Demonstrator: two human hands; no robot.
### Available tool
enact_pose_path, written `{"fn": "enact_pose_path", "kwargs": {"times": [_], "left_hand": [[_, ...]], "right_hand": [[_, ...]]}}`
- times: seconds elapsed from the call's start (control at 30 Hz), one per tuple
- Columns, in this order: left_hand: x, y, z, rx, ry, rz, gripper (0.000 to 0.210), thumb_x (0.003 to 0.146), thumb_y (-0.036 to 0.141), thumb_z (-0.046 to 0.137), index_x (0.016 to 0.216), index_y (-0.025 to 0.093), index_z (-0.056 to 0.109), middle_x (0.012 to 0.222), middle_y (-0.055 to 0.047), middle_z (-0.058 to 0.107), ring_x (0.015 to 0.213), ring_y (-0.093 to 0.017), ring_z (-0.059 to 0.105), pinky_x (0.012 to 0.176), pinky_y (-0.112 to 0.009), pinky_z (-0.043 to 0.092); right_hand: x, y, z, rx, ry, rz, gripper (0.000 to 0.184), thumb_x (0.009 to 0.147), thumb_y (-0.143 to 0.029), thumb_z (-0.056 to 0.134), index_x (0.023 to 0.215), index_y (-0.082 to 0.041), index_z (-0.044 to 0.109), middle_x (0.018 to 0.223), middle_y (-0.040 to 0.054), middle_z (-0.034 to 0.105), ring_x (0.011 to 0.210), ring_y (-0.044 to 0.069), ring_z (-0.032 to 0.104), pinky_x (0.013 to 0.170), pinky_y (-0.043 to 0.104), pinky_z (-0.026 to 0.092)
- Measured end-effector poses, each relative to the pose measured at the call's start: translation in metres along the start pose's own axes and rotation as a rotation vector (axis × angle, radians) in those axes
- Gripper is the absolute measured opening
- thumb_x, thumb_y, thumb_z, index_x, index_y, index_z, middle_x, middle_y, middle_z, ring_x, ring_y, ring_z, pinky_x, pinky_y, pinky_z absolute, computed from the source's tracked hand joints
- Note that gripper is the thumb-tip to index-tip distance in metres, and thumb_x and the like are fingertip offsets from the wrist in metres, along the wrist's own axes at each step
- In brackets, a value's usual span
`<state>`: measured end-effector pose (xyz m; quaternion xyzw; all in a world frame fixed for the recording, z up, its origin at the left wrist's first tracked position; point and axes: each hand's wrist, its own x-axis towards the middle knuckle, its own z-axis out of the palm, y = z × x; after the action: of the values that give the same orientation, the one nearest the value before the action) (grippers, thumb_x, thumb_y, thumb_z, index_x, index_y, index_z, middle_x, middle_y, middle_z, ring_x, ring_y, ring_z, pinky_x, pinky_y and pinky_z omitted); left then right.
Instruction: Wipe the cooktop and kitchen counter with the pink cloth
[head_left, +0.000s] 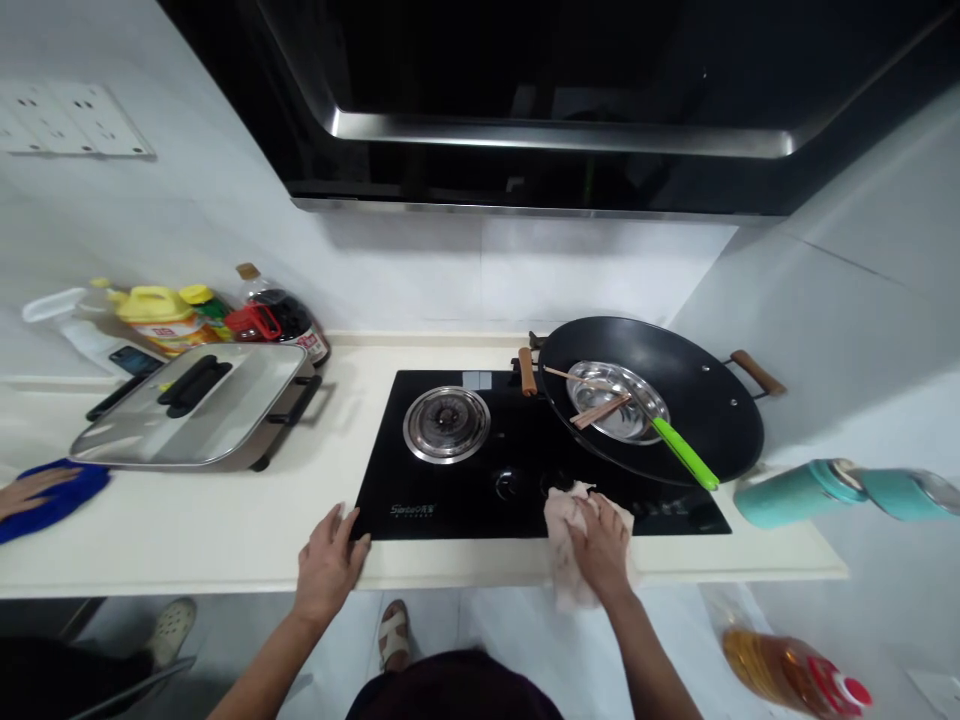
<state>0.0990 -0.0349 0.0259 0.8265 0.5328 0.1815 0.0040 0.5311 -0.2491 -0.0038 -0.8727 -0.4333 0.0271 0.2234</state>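
Note:
My right hand (601, 545) presses a pale pinkish cloth (564, 520) onto the front of the black glass gas stove (450, 500), beside its knobs. Part of the cloth hangs over the counter's front edge. My left hand (330, 560) rests on the pale counter at the stove's front left corner, fingers apart and holding nothing. On the stove's right side sits a large black wok (720, 420) with wooden handles. Inside it lie a metal bowl (652, 400), several wooden chopsticks (600, 411) and a green-handled utensil (684, 452). The left burner (447, 424) is bare.
An electric pan with a glass lid (247, 400) stands left, before several bottles (165, 315). Another person's hand (34, 490) lies on a blue cloth (75, 495). Teal canisters (795, 492) stand right; an oil bottle (787, 668) is below. A range hood (555, 135) overhangs.

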Motion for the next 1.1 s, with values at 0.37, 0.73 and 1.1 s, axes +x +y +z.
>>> {"fn": "enact_pose_path", "kwargs": {"times": [0.37,0.73,1.1], "left_hand": [[-0.002,-0.019,0.015,0.164,-0.067,0.118,0.057,0.1,0.049,0.039,0.142,0.016,0.061,0.147,-0.02,0.059,0.134,-0.037,0.052,0.102,-0.053,0.043],[0.0,-0.032,0.025,0.082,-0.068,0.161,0.059,0.099,0.055,0.04,0.136,0.017,0.065,0.14,-0.019,0.062,0.13,-0.037,0.05,0.103,-0.053,0.042],[-0.004,-0.031,0.021,0.089,-0.043,0.178,0.054,0.095,0.053,0.052,0.136,0.02,0.065,0.141,-0.017,0.061,0.13,-0.037,0.051,0.103,-0.051,0.042]], "right_hand": [[0.076,0.057,-0.042,-0.026,-0.124,0.3,0.048,0.074,-0.045,0.059,0.117,-0.032,0.075,0.131,0.0167,0.059,0.115,0.043,0.056,0.096,0.067,0.044],[0.155,-0.019,-0.015,0.151,-0.294,-0.03,0.049,0.071,-0.029,0.051,0.113,-0.025,0.076,0.125,0.0079,0.068,0.115,0.028,0.064,0.104,0.043,0.049],[0.223,-0.113,0.048,0.001,-0.188,0.056,0.064,0.092,-0.042,0.045,0.148,-0.012,0.052,0.144,0.0263,0.05,0.134,0.043,0.047,0.108,0.063,0.034]]}}
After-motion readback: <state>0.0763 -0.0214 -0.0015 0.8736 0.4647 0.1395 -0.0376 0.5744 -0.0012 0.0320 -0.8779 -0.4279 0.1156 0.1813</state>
